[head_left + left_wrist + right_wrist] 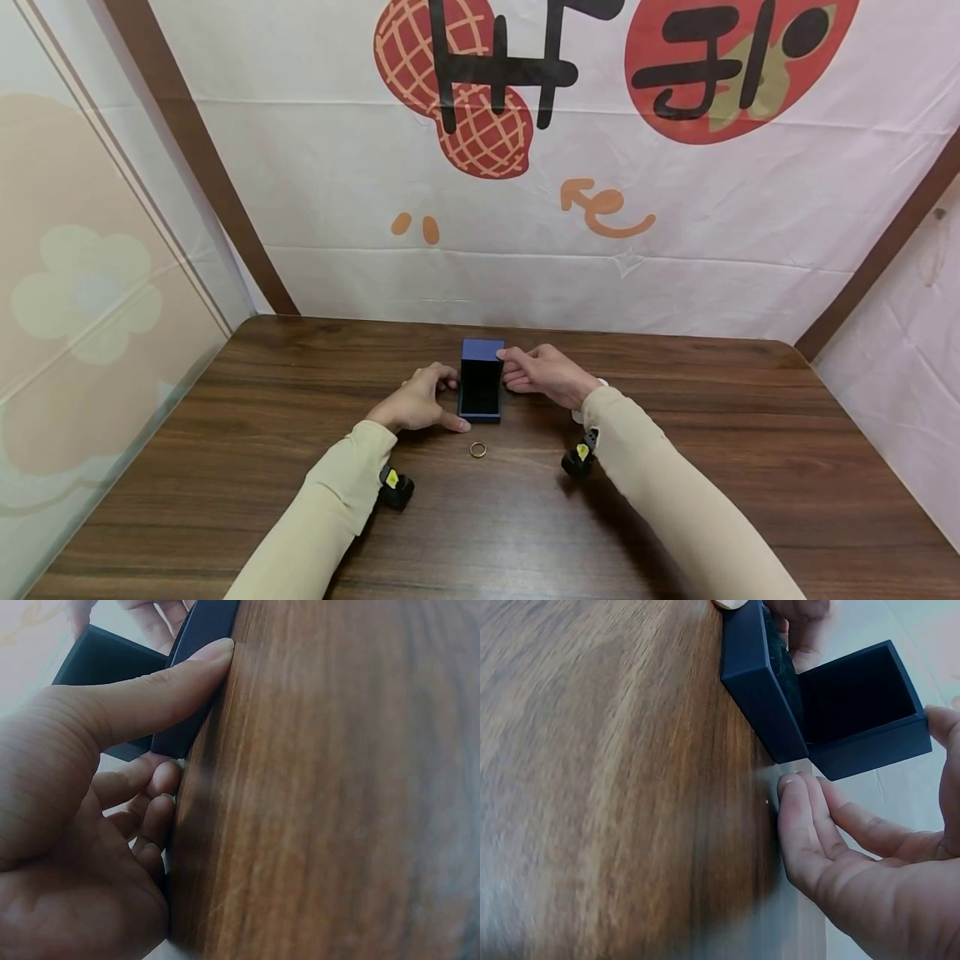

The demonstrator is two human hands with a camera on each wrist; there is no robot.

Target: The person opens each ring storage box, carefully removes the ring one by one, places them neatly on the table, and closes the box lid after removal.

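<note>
Left hand point(420, 406) has the box point(480, 418) by its front left corner, thumb round the front, fingers along the side; right hand point(553, 377) just rests a fingertip on the raised lid point(482, 349), other fingers loose, no pinch that I can see. That's the head view, with the box standing open on the table point(720, 467) and a gold-coloured ring point(477, 457) lying near its front. Left wrist cam puts the thumb across the front of the base point(180, 733), a good spot imo to stop skidding. Right wrist cam has the lid up at an angle, so I'd go easy there and not force it
</note>
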